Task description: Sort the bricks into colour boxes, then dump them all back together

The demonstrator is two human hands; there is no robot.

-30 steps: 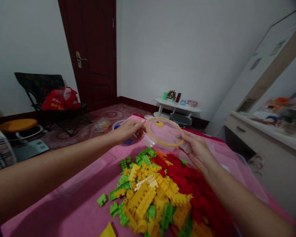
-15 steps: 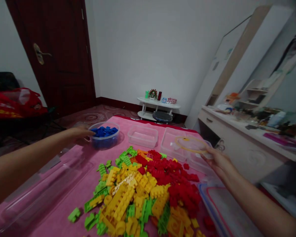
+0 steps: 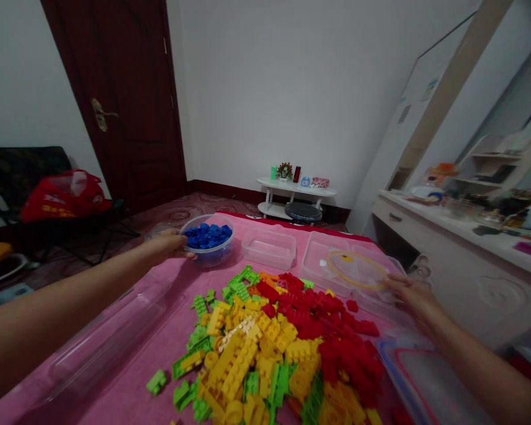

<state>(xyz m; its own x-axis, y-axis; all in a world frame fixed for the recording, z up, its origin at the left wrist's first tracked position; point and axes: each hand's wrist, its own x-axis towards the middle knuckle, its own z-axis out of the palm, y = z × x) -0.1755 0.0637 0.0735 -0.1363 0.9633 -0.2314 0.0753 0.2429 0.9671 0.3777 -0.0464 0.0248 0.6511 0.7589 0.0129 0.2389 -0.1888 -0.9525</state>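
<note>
At the far left of the table, my left hand [image 3: 171,245] grips the near-left rim of a round clear container [image 3: 215,257]. Blue toy bricks [image 3: 209,235] lie inside it. My right hand [image 3: 412,295] holds a round clear lid [image 3: 358,270] with a yellow ring by its right edge, above clear rectangular containers [image 3: 321,265]. Between my arms a loose heap spreads over the pink cloth: yellow bricks [image 3: 236,360] in the middle, red bricks [image 3: 340,336] to the right, and green bricks [image 3: 239,287] around the edges.
A small clear rectangular box [image 3: 269,251] stands behind the heap. Lids with blue and red edging [image 3: 429,378] lie at the right. A long clear plastic piece [image 3: 110,336] rests on the left of the pink cloth [image 3: 128,378]. Beyond are a white side table [image 3: 294,186] and a dresser [image 3: 460,254].
The view has turned a little left, so the scene appears farther right. The container in my left hand has shifted slightly right. My right hand still holds the lid.
</note>
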